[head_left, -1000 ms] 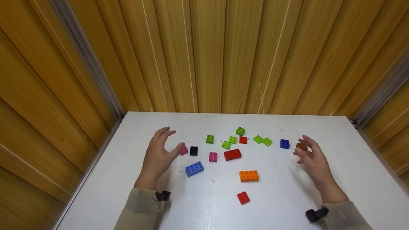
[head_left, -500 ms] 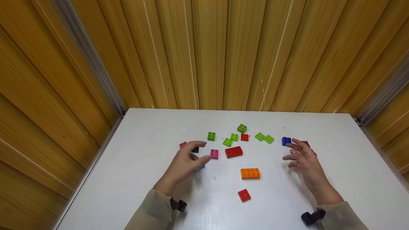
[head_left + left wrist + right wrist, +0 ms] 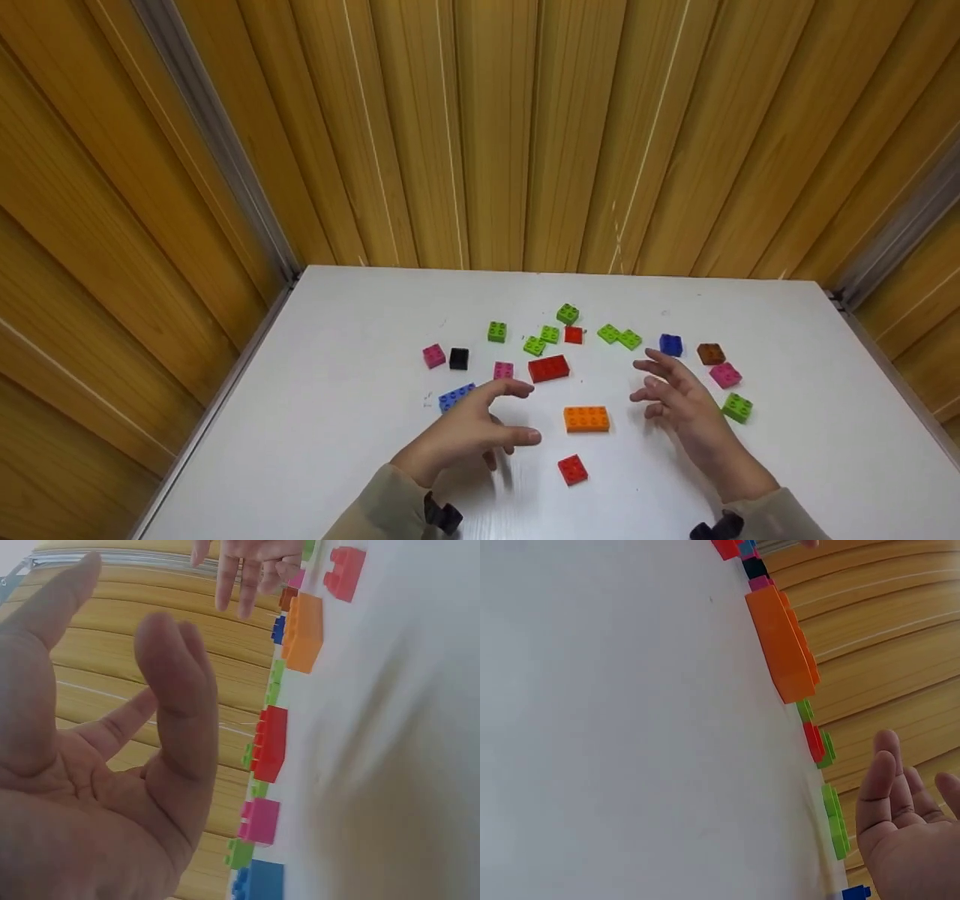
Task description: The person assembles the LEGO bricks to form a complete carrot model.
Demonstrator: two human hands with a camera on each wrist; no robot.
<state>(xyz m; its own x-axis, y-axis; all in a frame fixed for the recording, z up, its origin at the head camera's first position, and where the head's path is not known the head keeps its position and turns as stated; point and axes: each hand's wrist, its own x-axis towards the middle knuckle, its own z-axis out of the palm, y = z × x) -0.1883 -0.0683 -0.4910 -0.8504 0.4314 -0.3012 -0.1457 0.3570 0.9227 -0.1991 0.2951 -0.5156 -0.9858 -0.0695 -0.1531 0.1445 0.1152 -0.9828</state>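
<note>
My left hand (image 3: 476,431) hovers over the table left of the orange brick (image 3: 586,419), thumb and fingers spread apart with nothing between them. It partly covers the long blue brick (image 3: 456,397) and the edge of a pink brick (image 3: 503,370). To the right of the orange brick, my right hand (image 3: 686,412) hangs in the air with loosely bent fingers and holds nothing. A small red brick (image 3: 573,470) lies in front of the orange one. Behind it is a long red brick (image 3: 548,368). Both wrist views show empty palms.
Several small green bricks (image 3: 568,313) lie toward the back around a small red one. On the left are a pink brick (image 3: 433,355) and a black brick (image 3: 459,358). Dark blue (image 3: 670,345), brown (image 3: 711,353), pink and green bricks lie right. Wood-look walls enclose the white table (image 3: 337,315).
My left hand has moved right and toward me, from beside the left pink brick to near the orange brick. My right hand has shifted left and nearer, uncovering the brown, pink and green bricks.
</note>
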